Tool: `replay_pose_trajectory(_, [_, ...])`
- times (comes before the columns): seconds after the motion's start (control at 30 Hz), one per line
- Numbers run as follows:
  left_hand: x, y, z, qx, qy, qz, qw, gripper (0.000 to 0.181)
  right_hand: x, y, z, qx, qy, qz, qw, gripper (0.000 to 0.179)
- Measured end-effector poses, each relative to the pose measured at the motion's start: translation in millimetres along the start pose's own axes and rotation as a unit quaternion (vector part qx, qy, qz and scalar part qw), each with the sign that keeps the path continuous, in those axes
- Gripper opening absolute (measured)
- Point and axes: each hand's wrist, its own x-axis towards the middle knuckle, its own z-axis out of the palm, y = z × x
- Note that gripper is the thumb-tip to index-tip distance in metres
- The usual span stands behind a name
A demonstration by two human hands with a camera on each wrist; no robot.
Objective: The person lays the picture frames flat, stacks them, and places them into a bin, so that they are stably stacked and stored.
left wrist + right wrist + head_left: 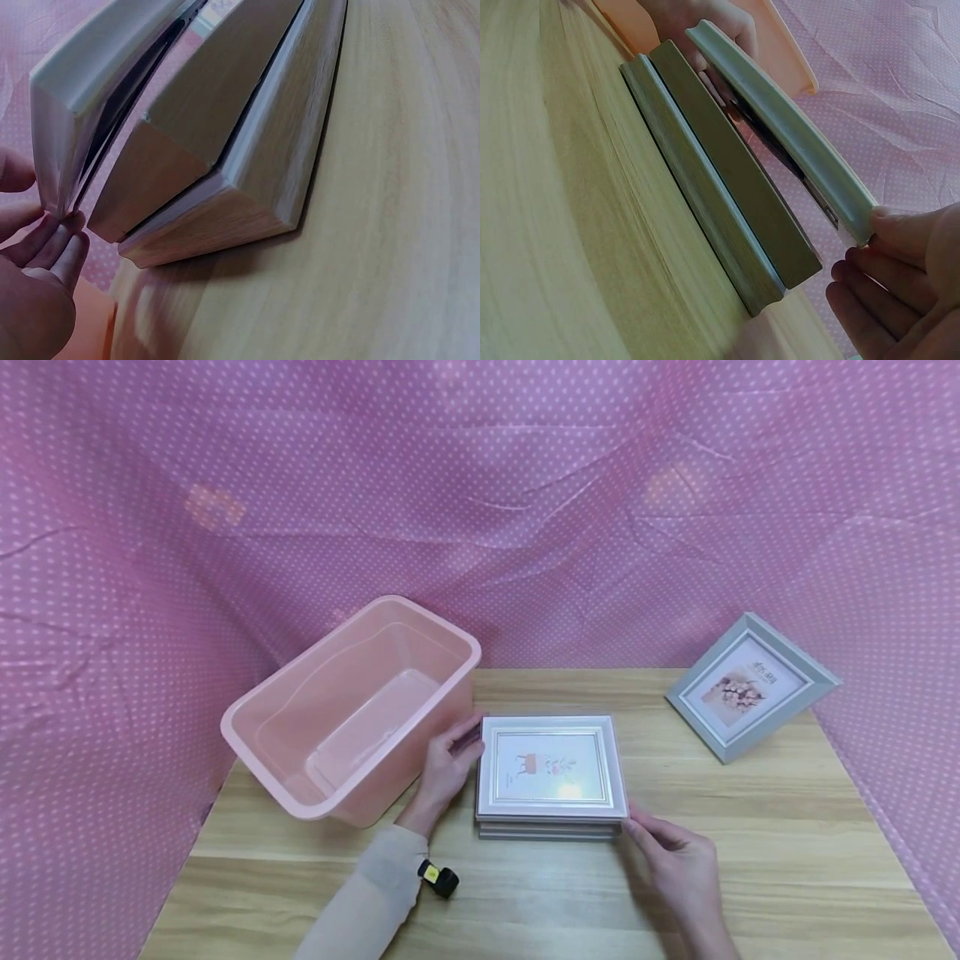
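Both hands hold a white picture frame (pixel 551 768) with a deer-and-flowers print, level over two other picture frames stacked on the table. My left hand (pixel 447 768) grips its left edge, thumb above and fingers beneath. At the near right corner, my right hand (pixel 678 860) pinches it between thumb and fingers. A gap shows between the white frame and the stack in both wrist views. Below it, the upper stacked frame (pixel 742 172) lies on the bottom frame (pixel 202 217), which rests on the wooden table. Their fronts are hidden from above by the white frame.
A pink plastic bin (pixel 300 806) stands at the left, close to my left forearm. Toward the back right, a grey picture frame (pixel 780 647) with a flower print stands tilted. Pink dotted cloth (pixel 555 568) hangs behind and beside the table (pixel 787 843).
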Motion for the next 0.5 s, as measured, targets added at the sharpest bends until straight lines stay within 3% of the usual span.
replay_pose_trajectory(0.5, [-0.8,-9.5,1.0,0.004,-0.003,-0.006,1.0,0.052,4.3,5.9,-1.5,-0.031,-0.036,0.081,0.9956,0.022])
